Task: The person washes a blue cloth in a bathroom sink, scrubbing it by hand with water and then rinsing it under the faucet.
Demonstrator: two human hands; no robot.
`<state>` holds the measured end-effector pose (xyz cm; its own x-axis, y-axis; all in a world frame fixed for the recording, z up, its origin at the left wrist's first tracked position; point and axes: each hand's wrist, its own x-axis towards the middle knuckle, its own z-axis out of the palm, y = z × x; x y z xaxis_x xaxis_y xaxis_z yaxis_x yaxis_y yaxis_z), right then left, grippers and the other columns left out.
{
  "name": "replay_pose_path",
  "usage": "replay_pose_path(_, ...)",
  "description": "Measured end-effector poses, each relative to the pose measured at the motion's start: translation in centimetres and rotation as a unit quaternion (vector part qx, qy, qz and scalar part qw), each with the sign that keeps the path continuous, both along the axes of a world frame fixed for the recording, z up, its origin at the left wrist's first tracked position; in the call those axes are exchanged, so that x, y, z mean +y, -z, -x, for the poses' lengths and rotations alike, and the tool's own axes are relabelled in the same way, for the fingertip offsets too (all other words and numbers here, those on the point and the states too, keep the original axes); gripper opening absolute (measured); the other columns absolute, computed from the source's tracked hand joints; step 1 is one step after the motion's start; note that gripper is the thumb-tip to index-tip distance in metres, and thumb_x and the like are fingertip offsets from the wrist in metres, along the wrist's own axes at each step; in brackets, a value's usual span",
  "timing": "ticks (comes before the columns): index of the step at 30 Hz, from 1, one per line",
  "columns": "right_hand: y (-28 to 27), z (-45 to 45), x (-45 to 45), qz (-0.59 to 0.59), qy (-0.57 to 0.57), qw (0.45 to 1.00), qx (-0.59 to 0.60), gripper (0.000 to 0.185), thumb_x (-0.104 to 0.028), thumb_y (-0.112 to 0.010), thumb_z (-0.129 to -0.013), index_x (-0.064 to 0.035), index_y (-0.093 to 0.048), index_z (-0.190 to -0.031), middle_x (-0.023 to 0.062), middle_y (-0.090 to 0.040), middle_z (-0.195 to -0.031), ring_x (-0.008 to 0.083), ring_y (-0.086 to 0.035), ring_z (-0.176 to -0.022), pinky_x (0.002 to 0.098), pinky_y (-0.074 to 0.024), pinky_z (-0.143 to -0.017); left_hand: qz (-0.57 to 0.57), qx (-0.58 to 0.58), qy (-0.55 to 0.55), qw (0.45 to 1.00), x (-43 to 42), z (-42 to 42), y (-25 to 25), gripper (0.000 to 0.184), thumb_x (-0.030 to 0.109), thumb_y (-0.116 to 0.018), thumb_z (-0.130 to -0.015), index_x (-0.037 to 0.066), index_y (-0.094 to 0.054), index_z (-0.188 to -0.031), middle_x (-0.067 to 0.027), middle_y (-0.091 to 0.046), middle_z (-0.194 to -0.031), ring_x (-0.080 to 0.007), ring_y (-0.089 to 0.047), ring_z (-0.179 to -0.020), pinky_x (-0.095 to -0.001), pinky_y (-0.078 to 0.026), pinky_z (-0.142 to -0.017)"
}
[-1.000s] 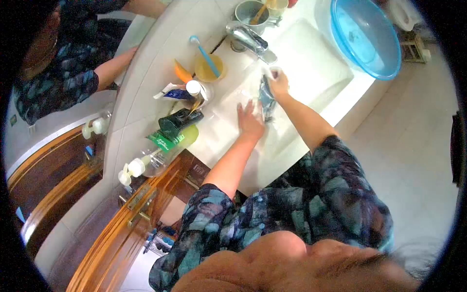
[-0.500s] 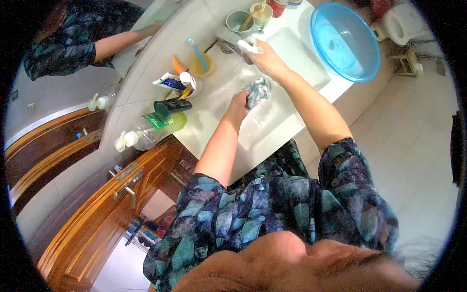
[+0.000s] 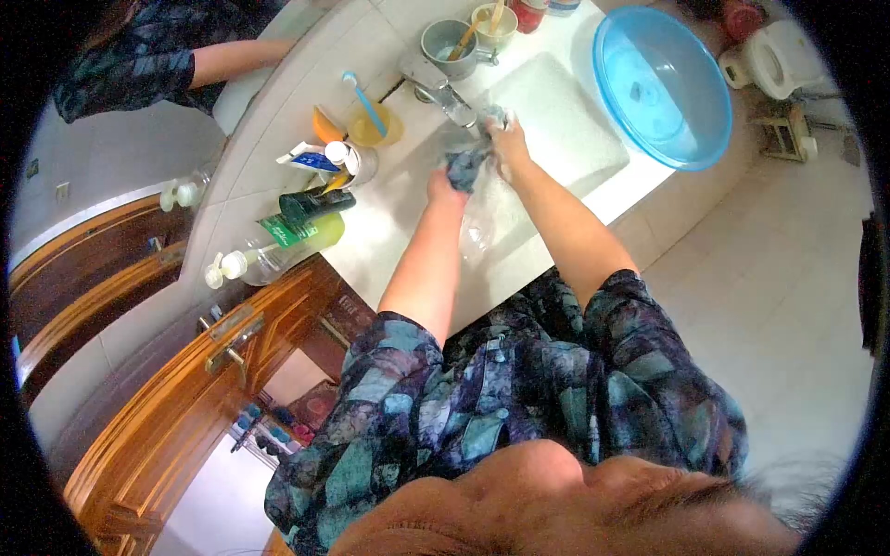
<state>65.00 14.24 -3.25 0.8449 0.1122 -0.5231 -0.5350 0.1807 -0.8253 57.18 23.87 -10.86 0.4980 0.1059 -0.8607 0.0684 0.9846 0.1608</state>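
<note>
In my left hand [image 3: 449,188] is a wet, dark blue-grey cloth [image 3: 466,170], bunched up below the tap [image 3: 454,106]. My right hand [image 3: 508,150] is beside it with curled fingers, and a foamy, greyish bit of the cloth shows at its fingertips. Water seems to run from the spout onto the cloth, between the two hands. Both hands are over the pale sink [image 3: 579,139]. What kind of cloth it is cannot be made out.
Left of the sink stand a yellow cup [image 3: 375,127] with a toothbrush, a dark tube [image 3: 317,205] and a pump bottle [image 3: 269,259]. A grey mug [image 3: 449,44] is behind the tap. A blue basin [image 3: 607,69] sits at the right.
My right hand has come down from the tap lever to beside the cloth. The cloth has moved up and left under the spout, and its white suds have mostly gone.
</note>
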Motion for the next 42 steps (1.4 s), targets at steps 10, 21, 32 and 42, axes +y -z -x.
replay_pose_path(10,-3.0,-1.0,-1.3,0.12,-0.425,0.892,-0.094,0.031,-0.021,-0.063,-0.085,-0.0032,-0.06,-0.109,0.0072,-0.064,-0.095,0.0161,-0.057,-0.086,0.0299,-0.0472,-0.077,-0.708,-0.053,0.383,0.591,1.3,1.5,-1.6,0.058,0.02,-0.058,-0.081,0.006,-0.038,-0.134,-0.0183,-0.051,-0.123,-0.0304,-0.047,-0.117,-0.0399,-0.041,-0.093)
replay_pose_path(21,-10.1,-2.8,-6.3,0.256,-0.423,0.837,-0.236,0.033,-0.027,-0.069,-0.081,-0.001,-0.064,-0.101,0.0062,-0.065,-0.09,0.0152,-0.055,-0.082,0.029,-0.044,-0.077,-0.703,-0.131,0.395,0.577,5.4,2.2,-3.7,0.027,0.015,-0.065,-0.078,0.005,-0.06,-0.102,-0.0187,-0.057,-0.098,-0.0347,-0.056,-0.092,-0.0398,-0.046,-0.081)
replay_pose_path(32,9.2,-6.0,-12.2,0.49,-0.362,0.775,-0.167,0.062,-0.027,-0.067,-0.077,-0.0165,-0.043,-0.133,0.0266,-0.054,-0.113,0.0328,-0.054,-0.105,0.0427,-0.0419,-0.091,-0.672,-0.107,0.527,0.509,-2.5,4.9,-0.1,0.044,0.015,-0.058,-0.082,0.012,-0.05,-0.125,-0.0194,-0.049,-0.12,-0.0354,-0.048,-0.111,-0.0411,-0.04,-0.093)
replay_pose_path(42,9.7,6.9,0.3,0.155,-0.368,0.913,0.082,0.066,-0.036,-0.066,-0.078,0.0027,-0.045,-0.127,0.0198,-0.057,-0.112,0.0299,-0.053,-0.107,0.0361,-0.0445,-0.09,-0.028,0.089,0.2,0.975,1.2,4.6,-2.0,0.064,0.061,-0.034,-0.09,0.009,-0.047,-0.126,-0.0073,-0.052,-0.122,-0.024,-0.047,-0.115,-0.0447,-0.036,-0.099)
